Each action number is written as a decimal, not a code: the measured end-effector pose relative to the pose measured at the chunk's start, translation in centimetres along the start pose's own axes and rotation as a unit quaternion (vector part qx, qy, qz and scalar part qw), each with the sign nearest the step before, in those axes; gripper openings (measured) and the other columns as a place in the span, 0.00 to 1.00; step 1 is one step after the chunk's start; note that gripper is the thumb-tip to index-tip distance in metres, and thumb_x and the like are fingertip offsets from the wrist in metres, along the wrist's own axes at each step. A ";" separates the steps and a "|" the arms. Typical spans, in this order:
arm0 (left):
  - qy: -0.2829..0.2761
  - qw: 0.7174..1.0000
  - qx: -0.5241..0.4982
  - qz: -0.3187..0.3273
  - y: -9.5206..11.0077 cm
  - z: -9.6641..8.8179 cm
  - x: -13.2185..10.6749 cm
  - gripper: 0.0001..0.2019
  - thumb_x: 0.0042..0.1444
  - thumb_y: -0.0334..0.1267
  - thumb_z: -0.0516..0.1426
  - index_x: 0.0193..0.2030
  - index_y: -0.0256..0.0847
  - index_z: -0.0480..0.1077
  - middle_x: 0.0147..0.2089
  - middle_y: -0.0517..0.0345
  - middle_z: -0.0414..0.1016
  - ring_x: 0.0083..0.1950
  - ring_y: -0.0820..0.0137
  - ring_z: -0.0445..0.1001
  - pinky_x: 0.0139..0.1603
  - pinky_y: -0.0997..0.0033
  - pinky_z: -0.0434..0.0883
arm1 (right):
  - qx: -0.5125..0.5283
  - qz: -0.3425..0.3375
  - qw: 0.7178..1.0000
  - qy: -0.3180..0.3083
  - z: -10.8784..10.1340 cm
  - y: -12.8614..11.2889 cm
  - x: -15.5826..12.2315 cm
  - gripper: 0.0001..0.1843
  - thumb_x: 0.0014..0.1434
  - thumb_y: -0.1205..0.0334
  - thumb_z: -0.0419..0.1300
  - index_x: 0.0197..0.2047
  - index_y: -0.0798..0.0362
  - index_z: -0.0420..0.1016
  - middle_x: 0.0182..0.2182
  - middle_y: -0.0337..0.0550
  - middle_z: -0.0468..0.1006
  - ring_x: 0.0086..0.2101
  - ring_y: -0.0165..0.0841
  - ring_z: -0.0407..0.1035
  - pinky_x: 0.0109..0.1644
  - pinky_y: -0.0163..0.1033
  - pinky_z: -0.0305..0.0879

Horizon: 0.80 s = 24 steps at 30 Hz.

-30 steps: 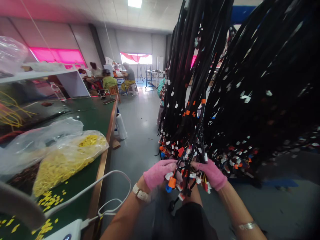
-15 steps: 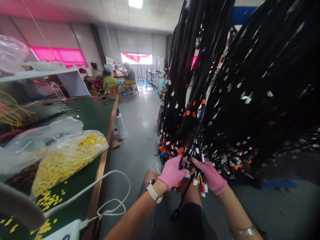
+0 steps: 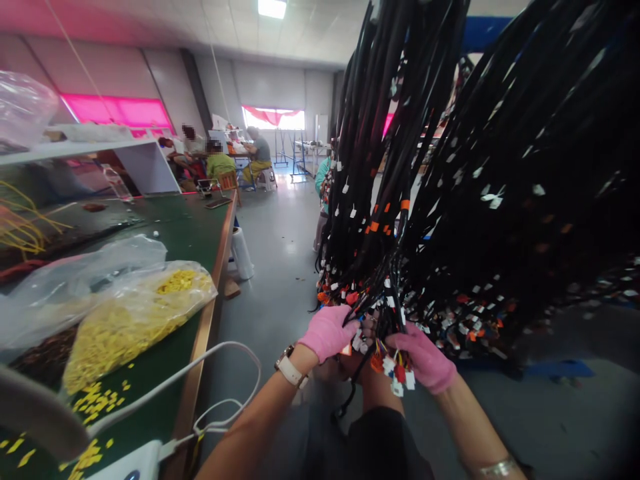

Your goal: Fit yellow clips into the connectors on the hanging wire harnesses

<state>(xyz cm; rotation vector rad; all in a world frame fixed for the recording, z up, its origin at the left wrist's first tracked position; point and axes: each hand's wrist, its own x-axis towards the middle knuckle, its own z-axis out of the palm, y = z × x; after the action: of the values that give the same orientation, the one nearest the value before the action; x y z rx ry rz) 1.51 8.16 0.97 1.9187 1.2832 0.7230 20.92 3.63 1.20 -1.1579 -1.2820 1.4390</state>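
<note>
Black wire harnesses (image 3: 385,167) hang in a thick bundle in front of me, with white tags and orange tape bands on them. My left hand (image 3: 330,333), in a pink glove, is closed around some cable ends at the bundle's lower left. My right hand (image 3: 425,357), gloved the same way, is closed on another group of branches at the right. Below its fingers dangle white, red and orange connectors (image 3: 397,373) on coloured wires. A black cable end (image 3: 343,410) droops between my hands, over my lap.
At left stands a green-topped table (image 3: 195,233) with a bag of yellow pieces (image 3: 130,320), loose yellow bits and a white cable (image 3: 225,347). More harnesses (image 3: 540,167) hang at right. People (image 3: 220,160) sit at tables farther back.
My left hand has moved left and slightly up, away from the right hand, spreading the cable ends apart. My right hand has barely moved; the connectors below it show more fully.
</note>
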 end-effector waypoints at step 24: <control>-0.095 0.923 -0.362 -0.091 -0.3 2.8 0.9 0.10 0.38 0.30 0.56 0.31 0.34 0.68 0.26 0.62 0.67 0.26 0.76 0.63 0.28 0.77 0.64 | 0.001 -0.027 0.999 -0.031 -0.5 1.0 0.1 0.14 0.49 0.54 0.63 0.36 0.54 0.73 0.25 0.39 0.74 0.27 0.33 0.66 0.33 0.39 0.63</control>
<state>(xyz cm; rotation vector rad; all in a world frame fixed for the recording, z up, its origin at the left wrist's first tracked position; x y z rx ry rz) 3.80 8.35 -0.85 1.2147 0.8804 0.7556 21.42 3.73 0.20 -1.0776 -1.3438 1.4464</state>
